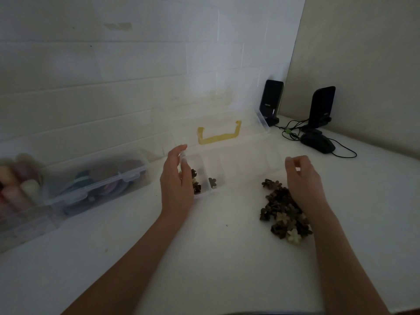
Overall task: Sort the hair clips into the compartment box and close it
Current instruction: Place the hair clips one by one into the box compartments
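Nearest, a pile of brown and cream flower-shaped hair clips lies on the white table, right of centre. The right hand hangs over the pile's far edge, fingers curled together; whether they pinch a clip cannot be told. The left hand, fingers loosely apart, touches the left end of the clear compartment box, lid open. Its two leftmost compartments hold clips. Farther right stand two black speakers.
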